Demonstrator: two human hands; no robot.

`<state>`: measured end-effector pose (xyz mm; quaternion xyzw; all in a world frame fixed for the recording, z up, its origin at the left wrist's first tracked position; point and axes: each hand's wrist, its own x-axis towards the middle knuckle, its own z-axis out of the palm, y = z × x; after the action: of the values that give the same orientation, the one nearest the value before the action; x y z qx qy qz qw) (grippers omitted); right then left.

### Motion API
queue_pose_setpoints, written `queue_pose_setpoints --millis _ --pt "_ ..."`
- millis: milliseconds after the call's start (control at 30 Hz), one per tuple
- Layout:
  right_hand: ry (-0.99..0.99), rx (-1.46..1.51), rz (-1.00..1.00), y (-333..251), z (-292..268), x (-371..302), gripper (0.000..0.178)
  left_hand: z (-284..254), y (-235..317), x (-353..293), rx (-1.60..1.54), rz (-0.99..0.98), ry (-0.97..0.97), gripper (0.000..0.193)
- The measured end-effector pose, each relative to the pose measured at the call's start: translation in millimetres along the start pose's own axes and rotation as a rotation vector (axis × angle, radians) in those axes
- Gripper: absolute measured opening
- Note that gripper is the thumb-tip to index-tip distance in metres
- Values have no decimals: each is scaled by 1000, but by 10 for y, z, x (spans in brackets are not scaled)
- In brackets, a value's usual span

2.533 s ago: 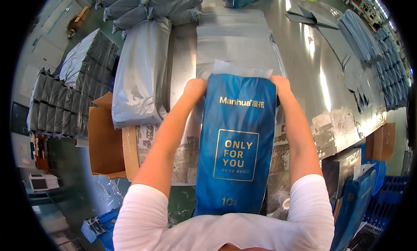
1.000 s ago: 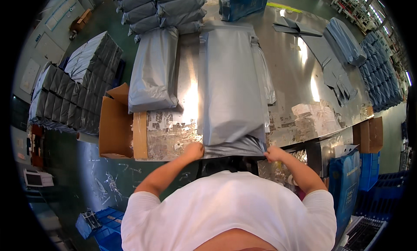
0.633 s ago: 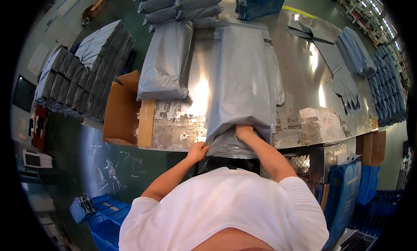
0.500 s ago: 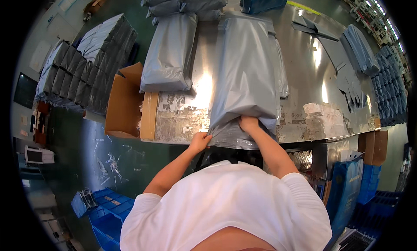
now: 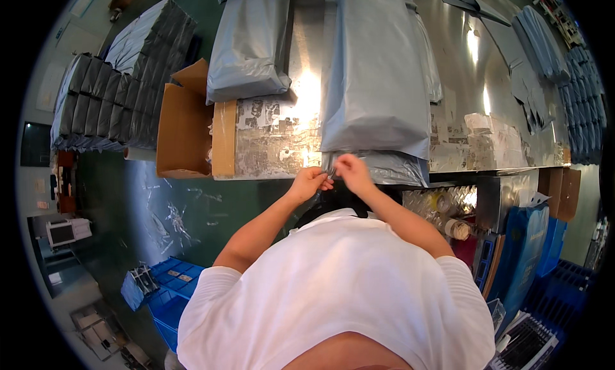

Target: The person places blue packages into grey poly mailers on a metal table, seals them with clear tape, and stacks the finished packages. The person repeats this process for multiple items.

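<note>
A long, filled grey plastic mailing bag (image 5: 378, 82) lies lengthwise on the metal table in front of me. Its thin flap (image 5: 391, 168) spreads flat over the table's near edge. At the flap's left corner, my left hand (image 5: 310, 183) is closed in a pinch on the plastic. My right hand (image 5: 353, 173) is right beside it, fingers pressed together at the same corner; whatever is between them is too small to make out. A second filled grey bag (image 5: 246, 50) lies farther left, apart from both hands.
An open cardboard box (image 5: 182, 130) stands at the table's left edge, with stacked grey packages (image 5: 122, 82) beyond it. Cut grey plastic pieces (image 5: 528, 101) and another package (image 5: 538, 43) lie at the right. Tape rolls (image 5: 448, 207) sit under the table; blue crates (image 5: 173, 299) stand lower left.
My right hand has come out from under the bag's near end and moved left beside my left hand. The bag's end now hangs smoother over the flap. The view has shifted.
</note>
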<state>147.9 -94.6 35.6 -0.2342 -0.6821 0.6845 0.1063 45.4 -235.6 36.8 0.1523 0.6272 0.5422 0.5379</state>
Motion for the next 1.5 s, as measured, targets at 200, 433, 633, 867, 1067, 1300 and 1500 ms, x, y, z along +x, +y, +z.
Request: queue_pose_setpoints --millis 200,433,633,867,1067,1300,1500 --pt "316 -800 134 1010 -1374 -1871 9 -142 -58 -79 -49 -116 34 15" --pt "442 -1255 15 229 -2044 -1587 38 -444 369 -125 1059 445 287 41" --pt "-222 -1521 -743 -629 -2295 -308 30 -333 1010 466 1630 1305 -381 29" --pt "330 -754 -524 -233 -2321 6 9 -243 797 759 939 898 191 15" --pt "838 -120 -15 -129 -2190 667 33 -111 990 1401 295 543 762 42" --pt "488 -697 244 130 -2274 822 22 -173 597 1892 532 86 582 40" --pt "369 -473 140 6 -2505 1219 39 -214 848 2096 665 345 592 31"
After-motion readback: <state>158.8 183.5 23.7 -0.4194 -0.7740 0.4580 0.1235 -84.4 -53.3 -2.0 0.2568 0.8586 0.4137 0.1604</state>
